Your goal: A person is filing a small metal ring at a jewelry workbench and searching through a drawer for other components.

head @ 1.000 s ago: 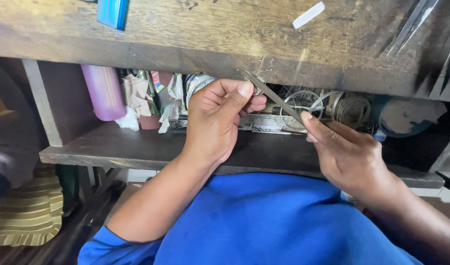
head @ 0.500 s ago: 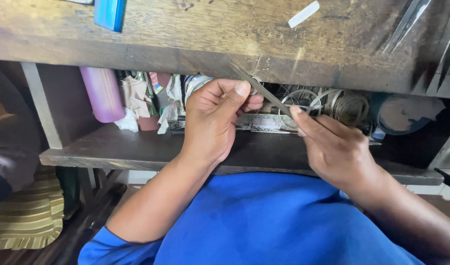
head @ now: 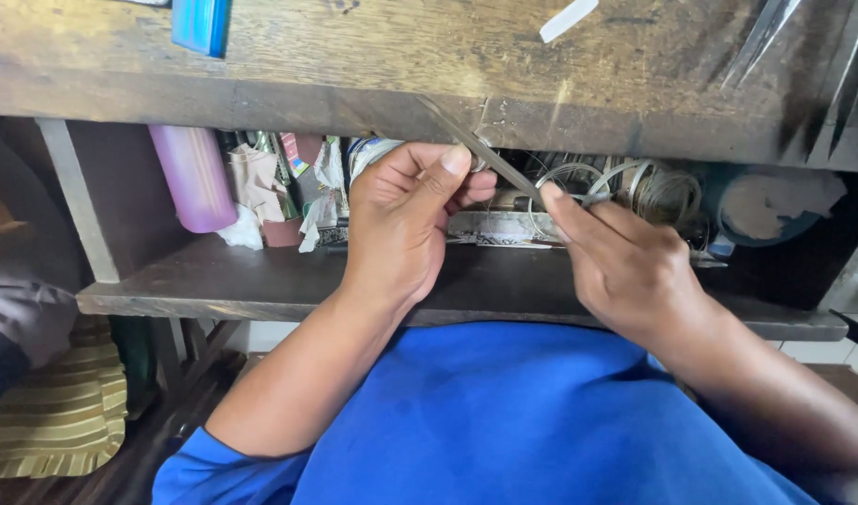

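My left hand [head: 405,220] is curled in front of the shelf under a wooden workbench [head: 373,65], thumb and fingers pinching something small that I cannot make out. My right hand [head: 625,266] grips a thin metal tool [head: 490,159], a long flat rod that slants up and left past my left thumb towards the bench's front edge. Both hands meet just in front of a clutter of wire coils [head: 634,187] at the back of the shelf. My blue shirt [head: 532,421] fills the lower frame.
The lower shelf [head: 214,290] holds a pink bottle [head: 195,178], crumpled paper and packets [head: 279,187] and a round blue tin [head: 775,201]. On the bench top lie a blue lighter [head: 202,23], a white strip [head: 569,19] and metal tweezers [head: 765,37]. A striped cushion [head: 55,421] sits lower left.
My right hand has slid left along the metal tool, closer to my left hand. The tool's tip now reaches higher up against the bench edge. My left hand stays put.
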